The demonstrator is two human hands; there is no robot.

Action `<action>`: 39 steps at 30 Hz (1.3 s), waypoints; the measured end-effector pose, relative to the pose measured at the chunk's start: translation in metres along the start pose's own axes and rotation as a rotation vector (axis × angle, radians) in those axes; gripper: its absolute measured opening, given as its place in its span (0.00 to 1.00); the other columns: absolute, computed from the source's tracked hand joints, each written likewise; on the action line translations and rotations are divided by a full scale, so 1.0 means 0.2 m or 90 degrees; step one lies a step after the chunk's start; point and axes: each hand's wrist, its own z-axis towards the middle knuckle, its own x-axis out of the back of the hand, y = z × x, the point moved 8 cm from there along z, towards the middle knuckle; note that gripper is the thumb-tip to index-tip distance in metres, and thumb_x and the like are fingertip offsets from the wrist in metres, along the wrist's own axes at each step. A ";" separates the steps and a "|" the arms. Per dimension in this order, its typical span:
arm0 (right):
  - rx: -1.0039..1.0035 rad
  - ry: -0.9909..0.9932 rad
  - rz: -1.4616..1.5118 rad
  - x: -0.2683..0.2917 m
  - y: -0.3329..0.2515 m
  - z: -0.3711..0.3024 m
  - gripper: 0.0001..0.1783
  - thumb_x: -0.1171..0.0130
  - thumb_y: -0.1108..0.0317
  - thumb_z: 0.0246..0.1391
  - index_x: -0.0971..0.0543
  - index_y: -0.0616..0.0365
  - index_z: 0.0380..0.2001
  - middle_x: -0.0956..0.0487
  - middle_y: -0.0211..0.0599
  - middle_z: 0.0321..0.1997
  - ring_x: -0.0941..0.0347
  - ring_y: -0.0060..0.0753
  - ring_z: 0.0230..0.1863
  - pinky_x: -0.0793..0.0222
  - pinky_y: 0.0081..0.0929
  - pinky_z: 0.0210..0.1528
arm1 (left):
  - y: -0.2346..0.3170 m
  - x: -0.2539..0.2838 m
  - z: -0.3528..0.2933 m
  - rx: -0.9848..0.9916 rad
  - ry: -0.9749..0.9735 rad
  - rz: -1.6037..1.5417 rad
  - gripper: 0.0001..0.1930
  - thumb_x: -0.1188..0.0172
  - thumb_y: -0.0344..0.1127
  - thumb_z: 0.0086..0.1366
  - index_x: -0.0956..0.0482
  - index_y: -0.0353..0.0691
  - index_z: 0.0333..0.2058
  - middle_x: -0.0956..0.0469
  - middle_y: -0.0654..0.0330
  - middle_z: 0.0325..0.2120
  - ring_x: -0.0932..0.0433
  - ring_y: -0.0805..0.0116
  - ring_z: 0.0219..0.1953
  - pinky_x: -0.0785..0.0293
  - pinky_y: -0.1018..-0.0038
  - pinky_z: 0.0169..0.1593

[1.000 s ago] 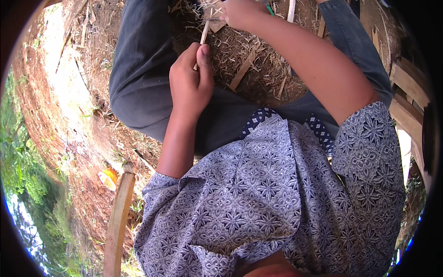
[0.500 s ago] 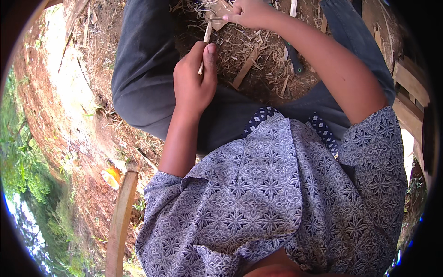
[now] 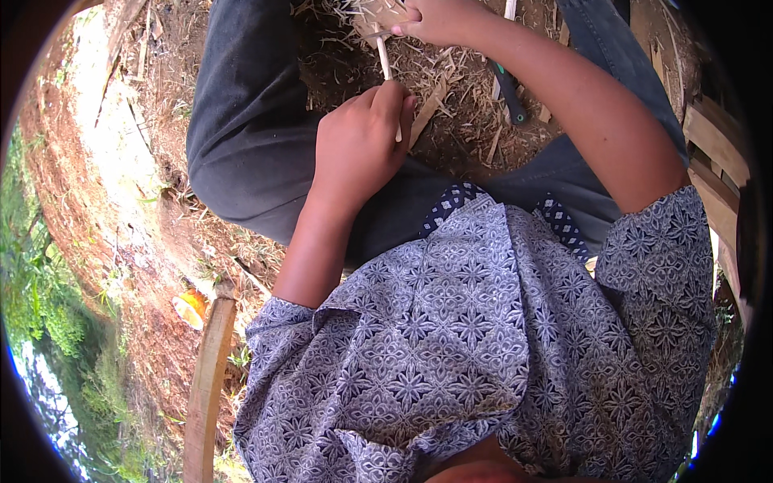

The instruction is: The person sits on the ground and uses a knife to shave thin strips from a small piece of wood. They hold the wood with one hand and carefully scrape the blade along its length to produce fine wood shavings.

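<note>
My left hand (image 3: 361, 133) is closed round a thin, pale wooden stick (image 3: 383, 58), whose far end points up toward the top of the view. At that end, a narrow grey knife blade (image 3: 374, 35) lies across the stick. My right hand (image 3: 441, 21) is closed on the knife; its fingers hide the handle. A flat piece of wood (image 3: 385, 13) lies just beyond the blade, partly cut off by the top edge.
Wood shavings (image 3: 419, 68) litter the soil between my bent legs. A tool with a black and green handle (image 3: 510, 97) lies under my right forearm. Wooden boards (image 3: 717, 145) stand at the right, a curved post (image 3: 209, 378) and an orange object (image 3: 190, 309) at the left.
My left hand has turned and shifted right, so the stick now leans the other way. The knife blade stays at the stick's far end; my right hand has barely moved.
</note>
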 end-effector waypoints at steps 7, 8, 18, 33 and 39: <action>0.010 0.034 0.077 -0.02 0.01 -0.04 0.18 0.35 0.46 0.55 0.11 0.41 0.43 0.14 0.45 0.41 0.17 0.54 0.43 0.22 0.46 0.48 | 0.02 -0.04 -0.01 -0.028 -0.032 0.039 0.06 0.40 0.34 0.69 0.26 0.40 0.35 0.20 0.53 0.26 0.19 0.47 0.28 0.24 0.56 0.31; 0.020 0.057 0.109 0.00 0.01 -0.06 0.18 0.35 0.47 0.55 0.11 0.40 0.43 0.13 0.45 0.41 0.17 0.53 0.43 0.22 0.45 0.49 | 0.02 -0.04 -0.01 -0.030 -0.034 0.043 0.06 0.40 0.34 0.69 0.26 0.40 0.35 0.20 0.52 0.26 0.19 0.47 0.29 0.24 0.56 0.31; -0.039 0.012 -0.021 0.01 -0.02 0.00 0.19 0.37 0.48 0.57 0.12 0.49 0.41 0.14 0.50 0.44 0.17 0.55 0.47 0.22 0.48 0.50 | 0.00 -0.06 -0.01 -0.010 -0.041 0.040 0.07 0.39 0.35 0.69 0.26 0.40 0.35 0.19 0.51 0.26 0.18 0.46 0.28 0.24 0.55 0.30; -0.094 0.022 -0.074 -0.07 0.02 0.15 0.21 0.39 0.48 0.58 0.12 0.51 0.44 0.13 0.47 0.46 0.16 0.52 0.49 0.21 0.51 0.49 | -0.03 -0.05 0.01 0.030 -0.030 0.020 0.05 0.44 0.34 0.72 0.23 0.42 0.36 0.17 0.53 0.28 0.17 0.47 0.30 0.23 0.55 0.33; -0.070 -0.004 0.023 -0.09 0.12 0.14 0.24 0.35 0.45 0.55 0.13 0.56 0.39 0.13 0.49 0.41 0.15 0.50 0.41 0.20 0.46 0.42 | -0.09 -0.01 -0.01 0.062 0.055 -0.110 0.05 0.46 0.32 0.74 0.23 0.40 0.41 0.21 0.56 0.24 0.21 0.58 0.25 0.27 0.65 0.31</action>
